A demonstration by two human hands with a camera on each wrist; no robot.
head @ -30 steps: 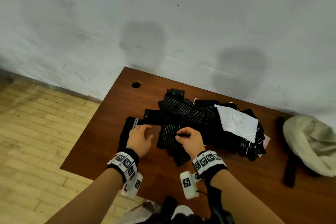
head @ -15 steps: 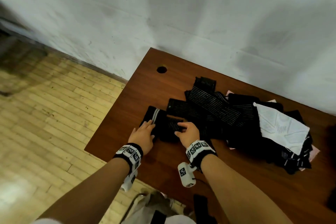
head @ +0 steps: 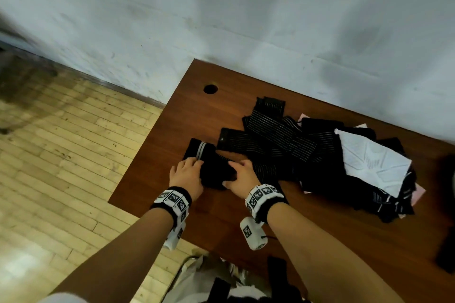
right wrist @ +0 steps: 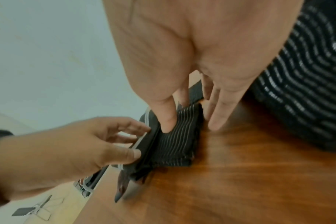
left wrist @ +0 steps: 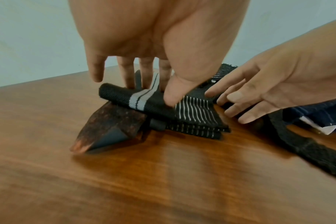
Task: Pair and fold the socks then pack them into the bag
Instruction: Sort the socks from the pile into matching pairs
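A folded bundle of black socks (head: 215, 171), one with a grey band and one with thin white stripes, lies near the table's left front corner. My left hand (head: 187, 172) pinches the banded fold, thumb in front and fingers behind (left wrist: 157, 92). My right hand (head: 242, 174) presses the striped side, with its thumb flat on top and straight fingers along the right edge (right wrist: 191, 125). Behind the bundle sprawls the pile of black striped socks (head: 283, 145), with a white sock (head: 371, 162) on its right part. The bag's body is outside the views.
The brown wooden table (head: 221, 224) has a round cable hole (head: 210, 88) at its far left corner and stands against a pale wall. A black strap (head: 445, 253) lies at the right edge. Wooden floor (head: 61, 155) drops away left; crumpled cloth (head: 221, 285) sits below the front edge.
Both hands drew the striped sock left out of the pile and folded it against the grey-banded sock. They now sit close together on one compact bundle. The head view swung left.
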